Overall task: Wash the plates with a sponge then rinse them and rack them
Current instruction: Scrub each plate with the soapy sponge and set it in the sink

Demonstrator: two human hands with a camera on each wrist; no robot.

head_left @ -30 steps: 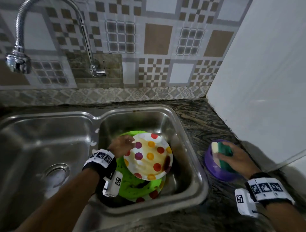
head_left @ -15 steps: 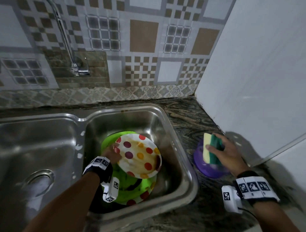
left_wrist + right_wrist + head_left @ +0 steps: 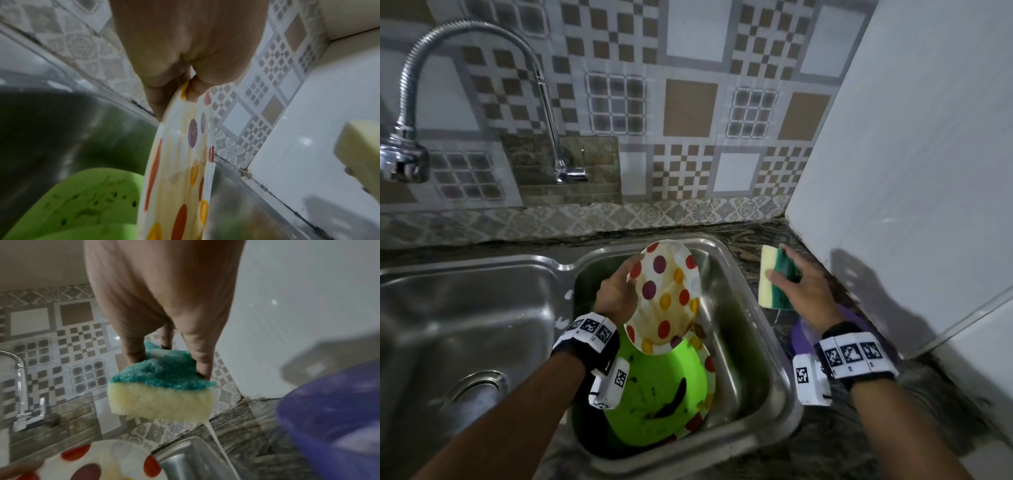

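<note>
While the left hand is pinching the spotted plate tilted above the sink, the right hand is gripping the dripping sponge beside the sink, best wiped firmly across the stains.

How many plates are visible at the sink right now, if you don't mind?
3: a polka-dot plate held tilted above the basin, a green plate lying in the basin, and another dotted plate beneath it. More may be hidden underneath.
</note>
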